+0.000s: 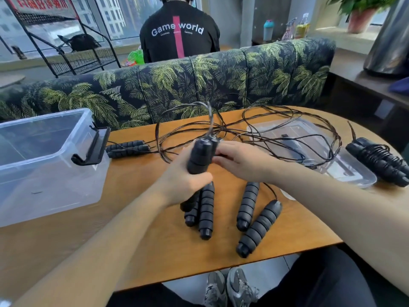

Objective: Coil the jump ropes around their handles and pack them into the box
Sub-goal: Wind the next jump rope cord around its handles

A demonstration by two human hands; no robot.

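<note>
My left hand (184, 180) grips a pair of black ribbed jump-rope handles (199, 156) held upright above the table, their thin rope rising from the tops. My right hand (241, 161) touches the upper end of those handles from the right. Under my hands lie more loose handles: one pair (205, 210) and a second pair (254, 218). Another pair (127, 148) lies at the far left beside the clear plastic box (44, 191), which stands open. Tangled thin rope (276, 129) sprawls across the far side of the table. A coiled rope bundle (380, 161) rests at the right edge.
The box's clear lid (354, 173) lies flat at the right under some of the rope. A leaf-patterned sofa back (199, 85) runs behind the wooden table (137, 240), with a person in a black shirt sitting beyond it. My shoes show below the table edge.
</note>
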